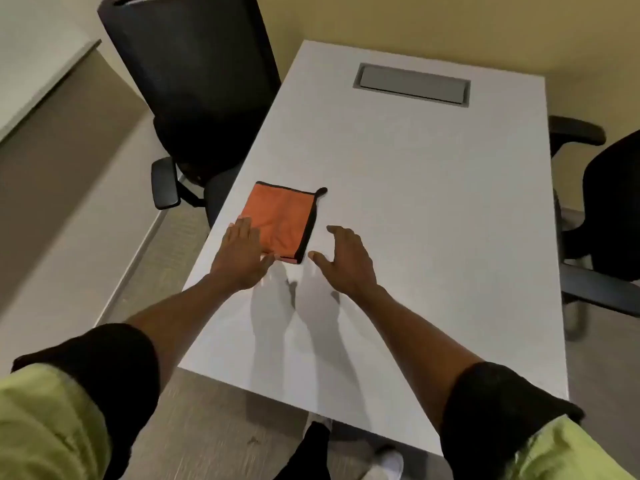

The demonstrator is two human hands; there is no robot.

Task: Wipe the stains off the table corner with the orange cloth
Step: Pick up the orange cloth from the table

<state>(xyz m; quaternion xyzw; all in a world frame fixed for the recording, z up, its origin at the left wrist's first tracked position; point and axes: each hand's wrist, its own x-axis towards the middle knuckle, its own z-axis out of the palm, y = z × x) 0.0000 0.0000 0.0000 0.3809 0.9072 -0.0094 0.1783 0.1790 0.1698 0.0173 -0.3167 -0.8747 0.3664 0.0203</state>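
Note:
A folded orange cloth (281, 220) with black edging lies flat on the white table (433, 209), near its left edge. My left hand (241, 255) lies flat with spread fingers over the cloth's near left corner. Just right of the cloth, my right hand (344, 258) hovers with fingers apart, not touching it. I cannot make out any stains on the table surface.
A black office chair (197, 88) stands against the table's left side, a second black chair (609, 202) at the right. A grey cable hatch (412, 84) is set into the far end of the table. My feet show below the near edge.

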